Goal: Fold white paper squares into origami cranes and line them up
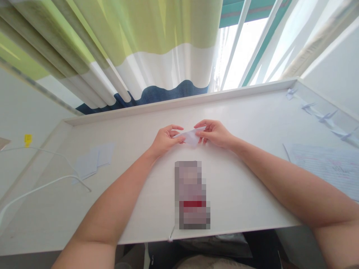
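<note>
A small folded piece of white paper (191, 138) is held up just above the white desk, between both hands. My left hand (167, 139) pinches its left end between thumb and fingers. At the right end, my right hand (213, 133) grips the paper with thumb and fingertips. The paper comes to a point at its lower edge; how its layers are folded is too small to tell. A pixelated rectangular object (192, 194) with a red band lies on the desk below the hands, touched by neither.
White paper sheets (91, 160) lie at the left, near a white cable (42, 190). Several folded paper pieces (325, 116) line the right edge, above a written sheet (328, 164). The desk (140, 209) has a raised back rim before a curtain (168, 33).
</note>
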`<state>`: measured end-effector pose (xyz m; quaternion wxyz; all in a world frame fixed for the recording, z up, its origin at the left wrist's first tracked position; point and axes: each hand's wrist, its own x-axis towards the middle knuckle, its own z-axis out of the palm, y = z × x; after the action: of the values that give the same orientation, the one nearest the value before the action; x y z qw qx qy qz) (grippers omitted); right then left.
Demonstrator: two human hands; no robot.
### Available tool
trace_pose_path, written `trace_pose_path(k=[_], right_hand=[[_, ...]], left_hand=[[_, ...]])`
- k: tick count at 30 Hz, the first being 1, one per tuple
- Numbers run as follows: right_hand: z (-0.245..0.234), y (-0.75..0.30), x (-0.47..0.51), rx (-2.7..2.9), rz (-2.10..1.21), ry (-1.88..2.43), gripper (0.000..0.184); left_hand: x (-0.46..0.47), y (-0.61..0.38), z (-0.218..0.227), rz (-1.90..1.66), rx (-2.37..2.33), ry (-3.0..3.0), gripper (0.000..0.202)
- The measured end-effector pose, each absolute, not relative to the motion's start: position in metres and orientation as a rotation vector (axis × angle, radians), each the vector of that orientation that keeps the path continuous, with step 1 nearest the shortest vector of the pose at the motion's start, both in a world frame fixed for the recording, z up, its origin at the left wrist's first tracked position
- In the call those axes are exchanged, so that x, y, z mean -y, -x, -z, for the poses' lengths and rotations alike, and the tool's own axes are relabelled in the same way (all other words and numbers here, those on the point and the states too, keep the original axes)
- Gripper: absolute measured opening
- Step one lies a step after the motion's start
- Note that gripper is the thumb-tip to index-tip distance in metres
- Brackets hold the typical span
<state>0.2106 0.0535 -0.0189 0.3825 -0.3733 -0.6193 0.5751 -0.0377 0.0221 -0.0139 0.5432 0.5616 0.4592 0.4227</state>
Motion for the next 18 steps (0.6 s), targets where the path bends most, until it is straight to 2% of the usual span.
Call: trace_pose_path(k=[18], right_hand=[[0.0191,-0.2124,-0.0542,1.616,-1.458,0.953,0.046]], left_hand=[[-0.0217,0.0364,0.0119,-1.016,-1.065,-1.231,0.053]])
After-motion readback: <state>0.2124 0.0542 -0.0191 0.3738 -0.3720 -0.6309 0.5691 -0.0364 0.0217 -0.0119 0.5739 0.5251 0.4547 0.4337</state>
